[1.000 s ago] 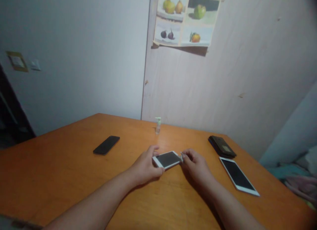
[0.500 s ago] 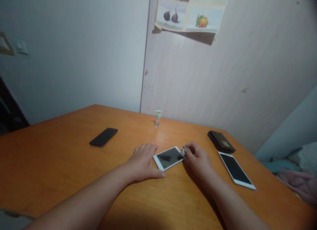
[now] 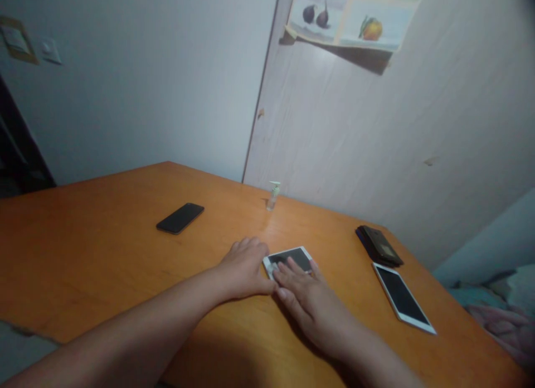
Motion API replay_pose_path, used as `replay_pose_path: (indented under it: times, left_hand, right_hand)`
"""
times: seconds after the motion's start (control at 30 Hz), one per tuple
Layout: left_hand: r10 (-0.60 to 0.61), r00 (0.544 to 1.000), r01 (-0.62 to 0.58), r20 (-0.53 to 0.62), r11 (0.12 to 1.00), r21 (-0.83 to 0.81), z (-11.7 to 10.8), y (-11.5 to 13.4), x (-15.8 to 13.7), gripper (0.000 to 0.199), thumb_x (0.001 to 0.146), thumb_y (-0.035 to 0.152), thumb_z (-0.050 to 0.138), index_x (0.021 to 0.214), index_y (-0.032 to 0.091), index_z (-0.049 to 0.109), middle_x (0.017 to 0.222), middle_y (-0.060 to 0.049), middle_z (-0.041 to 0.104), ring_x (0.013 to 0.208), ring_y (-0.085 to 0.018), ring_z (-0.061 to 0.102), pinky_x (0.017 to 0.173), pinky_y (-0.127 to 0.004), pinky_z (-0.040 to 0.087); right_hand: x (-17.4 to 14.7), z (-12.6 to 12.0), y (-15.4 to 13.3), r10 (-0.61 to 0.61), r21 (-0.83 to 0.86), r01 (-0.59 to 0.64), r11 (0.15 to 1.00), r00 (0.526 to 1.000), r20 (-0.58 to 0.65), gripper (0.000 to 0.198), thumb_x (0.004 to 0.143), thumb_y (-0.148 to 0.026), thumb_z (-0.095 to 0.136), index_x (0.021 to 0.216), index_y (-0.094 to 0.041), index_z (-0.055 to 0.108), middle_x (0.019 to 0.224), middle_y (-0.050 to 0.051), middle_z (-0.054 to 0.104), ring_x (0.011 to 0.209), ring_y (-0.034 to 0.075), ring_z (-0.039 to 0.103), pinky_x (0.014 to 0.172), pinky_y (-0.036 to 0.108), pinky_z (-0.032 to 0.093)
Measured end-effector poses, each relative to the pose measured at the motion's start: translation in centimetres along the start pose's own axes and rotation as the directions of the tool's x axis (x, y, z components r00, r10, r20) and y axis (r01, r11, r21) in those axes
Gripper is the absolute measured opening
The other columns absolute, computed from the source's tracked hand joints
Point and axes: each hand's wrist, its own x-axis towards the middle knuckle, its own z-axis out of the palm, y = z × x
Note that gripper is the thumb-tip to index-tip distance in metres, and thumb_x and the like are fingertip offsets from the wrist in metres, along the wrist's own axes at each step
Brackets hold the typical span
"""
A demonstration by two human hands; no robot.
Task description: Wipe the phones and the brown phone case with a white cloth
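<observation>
A white smartphone (image 3: 298, 256) lies face up on the wooden table, its dark screen partly covered. My left hand (image 3: 246, 268) grips its left end, with the fingers at the far corner and the thumb at the near one. Over the near part of the screen lies my right hand (image 3: 307, 299), its fingers stretched out and pressed down. A small whitish wipe (image 3: 273, 267) shows under those fingertips, at the left end of the screen. Most of the wipe is hidden.
A black phone (image 3: 180, 218) lies at the left. A small pump bottle (image 3: 273, 197) stands near the wall. On the right are a dark wallet (image 3: 379, 246) and a white tablet (image 3: 403, 297), near the right edge of the wooden table (image 3: 104, 243).
My right hand has moved left from the phone's right end onto its screen. Its fingers went from pinching the wipe to lying flat over it. The camera view has tilted slightly.
</observation>
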Motion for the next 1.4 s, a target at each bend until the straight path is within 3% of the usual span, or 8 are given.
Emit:
replay_pose_path:
  times: [0.17, 0.33, 0.53, 0.73, 0.93, 1.13, 1.3, 1.4]
  left_hand:
    - [-0.003, 1.000, 0.003, -0.007, 1.000, -0.018, 0.2, -0.1, 0.1, 0.055, 0.061, 0.065, 0.073, 0.095, 0.023, 0.061, 0.102, -0.008, 0.059, 0.100, -0.031, 0.056, 0.081, -0.038, 0.047]
    - [0.015, 1.000, -0.016, -0.015, 1.000, -0.010, 0.4, -0.1, 0.1, 0.045, 0.067, 0.059, 0.071, 0.091, 0.022, 0.062, 0.099, -0.009, 0.060, 0.098, -0.031, 0.057, 0.082, -0.039, 0.047]
    - [0.002, 1.000, -0.003, -0.012, 0.999, -0.050, 0.4, 0.0, 0.2, 0.059, 0.059, 0.064, 0.075, 0.100, 0.022, 0.063, 0.105, -0.009, 0.060, 0.103, -0.033, 0.056, 0.085, -0.042, 0.048]
    - [0.006, 1.000, -0.005, 0.008, 1.000, -0.030, 0.5, -0.1, 0.2, 0.049, 0.066, 0.060, 0.069, 0.096, 0.022, 0.062, 0.102, -0.010, 0.060, 0.102, -0.033, 0.057, 0.085, -0.042, 0.048]
    - [-0.010, 1.000, 0.010, -0.004, 0.999, -0.042, 0.6, -0.1, 0.3, 0.062, 0.058, 0.066, 0.074, 0.101, 0.023, 0.062, 0.105, -0.009, 0.060, 0.103, -0.033, 0.056, 0.085, -0.041, 0.048]
    - [-0.006, 1.000, 0.006, -0.016, 1.000, -0.028, 0.6, 0.0, 0.4, 0.048, 0.065, 0.060, 0.070, 0.095, 0.023, 0.062, 0.099, -0.009, 0.060, 0.099, -0.032, 0.058, 0.083, -0.041, 0.048]
    - [-0.017, 1.000, 0.016, -0.010, 0.998, -0.061, 0.6, -0.1, 0.3, 0.058, 0.058, 0.064, 0.075, 0.098, 0.024, 0.063, 0.105, -0.008, 0.060, 0.104, -0.034, 0.057, 0.084, -0.041, 0.048]
    - [-0.017, 1.000, 0.016, -0.016, 0.998, -0.063, 0.6, -0.1, 0.3, 0.057, 0.058, 0.064, 0.076, 0.096, 0.024, 0.063, 0.105, -0.009, 0.060, 0.104, -0.034, 0.057, 0.083, -0.041, 0.047]
  right_hand:
    - [0.5, 0.0, 2.4, 0.265, -0.106, -0.281, 0.954, 0.953, -0.145, 0.057, 0.104, -0.048, 0.026, 0.148, -0.018, 0.045, 0.154, 0.013, 0.040, 0.149, 0.032, 0.023, 0.117, 0.066, 0.004]
    - [0.8, 0.7, 0.4, -0.014, 0.038, 0.013, 0.999, 0.999, 0.037, 0.054, 0.104, -0.050, 0.026, 0.153, -0.030, 0.036, 0.158, 0.005, 0.034, 0.150, 0.026, 0.022, 0.120, 0.060, 0.005]
    - [1.9, 0.7, 2.6, 0.282, -0.045, -0.292, 0.955, 0.948, -0.148, 0.054, 0.103, -0.049, 0.027, 0.151, -0.026, 0.040, 0.157, 0.007, 0.036, 0.149, 0.033, 0.020, 0.114, 0.072, 0.002]
    - [2.2, 1.4, 0.9, 0.012, 0.025, -0.012, 1.000, 1.000, -0.011, 0.052, 0.104, -0.052, 0.026, 0.152, -0.035, 0.037, 0.158, 0.003, 0.035, 0.150, 0.027, 0.022, 0.118, 0.065, 0.002]
    - [3.0, 1.0, 3.5, 0.324, -0.058, -0.337, 0.940, 0.932, -0.163, 0.053, 0.104, -0.049, 0.026, 0.152, -0.030, 0.037, 0.158, 0.006, 0.036, 0.150, 0.032, 0.018, 0.113, 0.073, 0.003]
    - [2.5, 1.5, 1.5, 0.039, -0.015, -0.039, 0.999, 0.999, -0.016, 0.054, 0.104, -0.051, 0.027, 0.154, -0.032, 0.032, 0.159, 0.005, 0.033, 0.150, 0.028, 0.019, 0.118, 0.065, 0.001]
    - [2.8, 0.8, 4.2, 0.300, -0.042, -0.308, 0.951, 0.945, -0.129, 0.055, 0.104, -0.049, 0.025, 0.154, -0.029, 0.034, 0.159, 0.006, 0.033, 0.151, 0.033, 0.015, 0.112, 0.073, 0.002]
    - [2.4, 0.7, 4.3, 0.301, -0.070, -0.311, 0.948, 0.945, -0.126, 0.058, 0.103, -0.051, 0.026, 0.155, -0.025, 0.032, 0.160, 0.007, 0.030, 0.151, 0.032, 0.012, 0.114, 0.071, 0.000]
